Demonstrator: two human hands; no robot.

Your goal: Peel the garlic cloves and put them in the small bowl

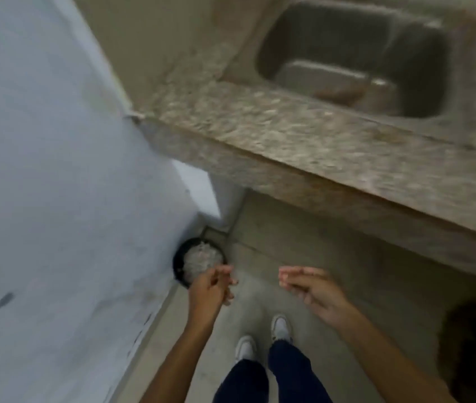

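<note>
While everything's pretty blurred, no garlic cloves or small bowl can be made out. The left hand [213,286] is held over a bin [199,261] at 9 o'clock, fingers loosely curled; whether anything's pinched can't be told. The right hand [306,283] is hung relaxed, nothing gripped. Cloves are probably light, papery-skinned; best pinched at the root end.

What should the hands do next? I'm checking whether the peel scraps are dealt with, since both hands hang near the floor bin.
Probably shake or rub the left hand over the black bin: its fingers hang above the rim. The right hand is off to the side. Blur hides any scraps.
</note>
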